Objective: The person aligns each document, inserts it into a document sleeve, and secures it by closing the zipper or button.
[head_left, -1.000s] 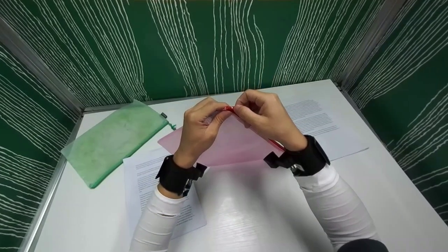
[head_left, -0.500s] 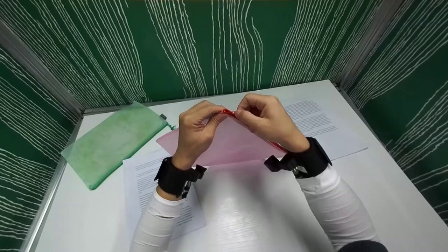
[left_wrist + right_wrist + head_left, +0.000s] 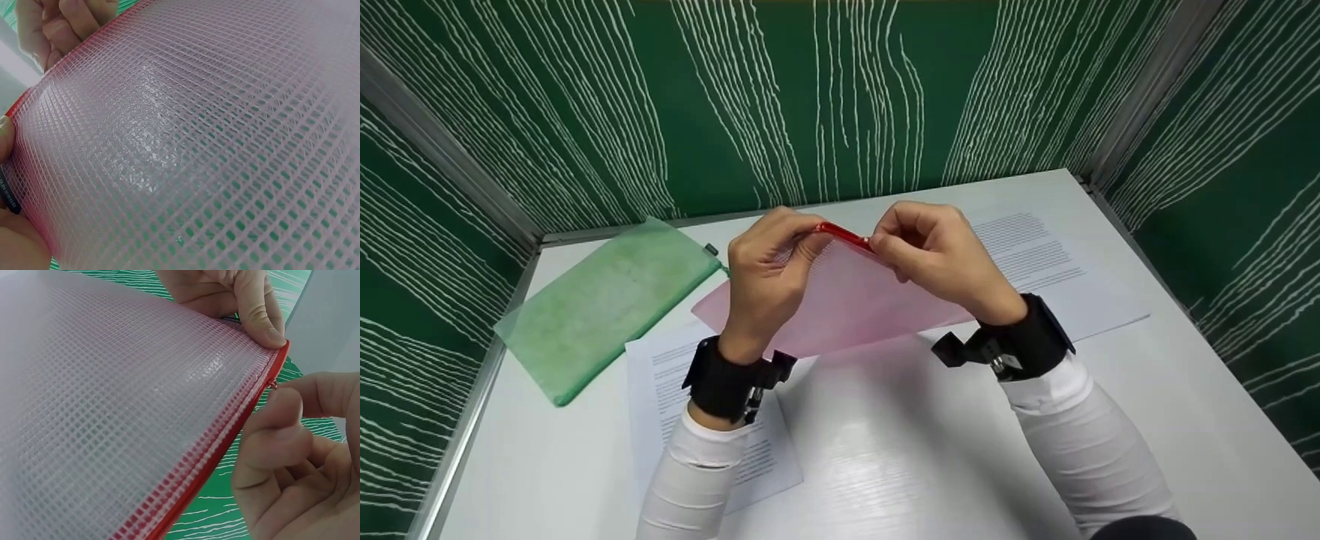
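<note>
A pink mesh zipper pouch (image 3: 870, 300) is held up over the table, its red zipper (image 3: 842, 234) along the upper edge. My left hand (image 3: 765, 277) pinches the pouch by one end of the zipper between thumb and fingers. A short way along, my right hand (image 3: 937, 251) pinches the small zipper pull (image 3: 273, 384) between thumb and index finger. Translucent mesh (image 3: 185, 146) fills most of the left wrist view, with a dark label (image 3: 8, 193) by the left fingers. Whether the zipper is closed behind the pull is hard to see.
A green mesh zipper pouch (image 3: 607, 307) lies flat at the left. Printed sheets (image 3: 712, 420) lie under my left forearm, and more printed paper (image 3: 1035, 262) is at the back right. Green walls with white lines (image 3: 855, 97) enclose the white table (image 3: 870, 465).
My left hand has shifted left with its end of the pouch, while the right hand has moved slightly right. The gap between them has widened, showing more red zipper.
</note>
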Available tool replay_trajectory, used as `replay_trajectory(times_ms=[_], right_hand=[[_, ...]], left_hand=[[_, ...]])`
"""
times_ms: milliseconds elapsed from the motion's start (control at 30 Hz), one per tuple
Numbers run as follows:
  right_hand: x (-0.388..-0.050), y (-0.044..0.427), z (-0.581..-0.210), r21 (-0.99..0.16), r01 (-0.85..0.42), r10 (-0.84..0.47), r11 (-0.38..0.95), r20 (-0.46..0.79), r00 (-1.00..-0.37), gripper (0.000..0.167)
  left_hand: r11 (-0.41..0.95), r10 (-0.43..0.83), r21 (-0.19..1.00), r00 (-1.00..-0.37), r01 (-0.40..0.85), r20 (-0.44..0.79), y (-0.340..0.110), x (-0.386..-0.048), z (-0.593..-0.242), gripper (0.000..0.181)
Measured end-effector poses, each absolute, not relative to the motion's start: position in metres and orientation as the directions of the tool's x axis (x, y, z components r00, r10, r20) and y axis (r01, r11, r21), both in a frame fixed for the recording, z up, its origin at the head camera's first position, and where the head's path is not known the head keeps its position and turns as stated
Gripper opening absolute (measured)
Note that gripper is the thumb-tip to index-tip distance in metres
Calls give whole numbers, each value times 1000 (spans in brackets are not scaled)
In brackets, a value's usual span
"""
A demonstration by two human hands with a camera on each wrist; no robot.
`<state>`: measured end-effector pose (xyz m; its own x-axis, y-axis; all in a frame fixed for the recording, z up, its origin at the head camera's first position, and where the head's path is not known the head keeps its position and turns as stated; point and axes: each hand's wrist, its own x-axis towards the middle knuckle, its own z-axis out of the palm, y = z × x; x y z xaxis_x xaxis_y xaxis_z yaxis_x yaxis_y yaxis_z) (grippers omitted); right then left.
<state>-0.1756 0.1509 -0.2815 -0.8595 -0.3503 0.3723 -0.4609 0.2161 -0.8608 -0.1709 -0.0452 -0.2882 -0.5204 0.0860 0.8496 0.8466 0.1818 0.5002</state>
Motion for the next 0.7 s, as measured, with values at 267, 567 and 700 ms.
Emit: replay_trajectory(times_ms=[267, 567, 700], right_hand=[[-174, 151, -284, -876, -437, -360, 202, 349, -865, 12], [-176, 157, -291, -877, -417, -346, 240, 324, -880, 11], [-177, 158, -294, -881, -400, -350, 251, 303, -887, 11]], left_hand=[[177, 86, 495, -514, 851, 853, -50, -180, -300, 6], [192, 62, 486, -505, 853, 861, -57, -179, -296, 8], [199, 48, 478, -495, 856, 867, -61, -179, -297, 8]])
